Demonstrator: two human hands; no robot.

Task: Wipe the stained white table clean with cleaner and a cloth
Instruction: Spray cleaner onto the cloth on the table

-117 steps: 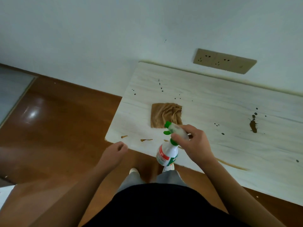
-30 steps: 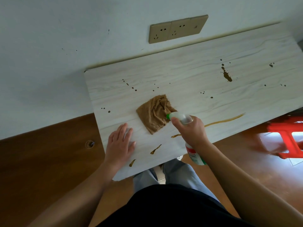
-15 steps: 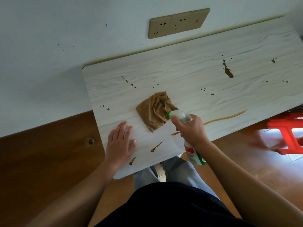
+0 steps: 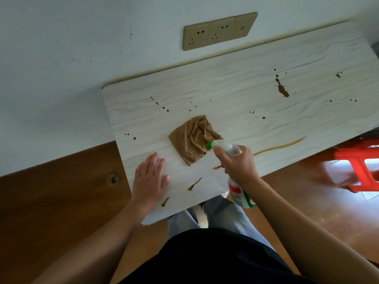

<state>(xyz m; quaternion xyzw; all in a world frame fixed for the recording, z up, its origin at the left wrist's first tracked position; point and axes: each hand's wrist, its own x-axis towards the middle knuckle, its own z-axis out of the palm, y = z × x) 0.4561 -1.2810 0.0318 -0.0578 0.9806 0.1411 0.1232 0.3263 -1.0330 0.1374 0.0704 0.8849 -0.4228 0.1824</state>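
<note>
Table (image 4: pixel 246 89) fills the middle of the frame, pushed against the wall (image 4: pixel 61 58), its pale top spotted with brown stains (image 4: pixel 283 90) — a long streak (image 4: pixel 281 145) runs at right. Little has changed in the last half second. The left hand (image 4: pixel 150 179) still lies palm down with straight fingers on the table's lower-left part. The right hand (image 4: pixel 240 162) still grips the bottle (image 4: pixel 225 145), whose nozzle points up-left over the lower-right corner of the cloth (image 4: pixel 190 138).

That cloth lies crumpled at centre, between the two hands. The bottle's body hangs below the table edge — the right wrist partly hides it. Sockets (image 4: pixel 219 30) sit on the wall at top. A red stool (image 4: pixel 361 165) shows at the right edge, over brown floor (image 4: pixel 51 201).
</note>
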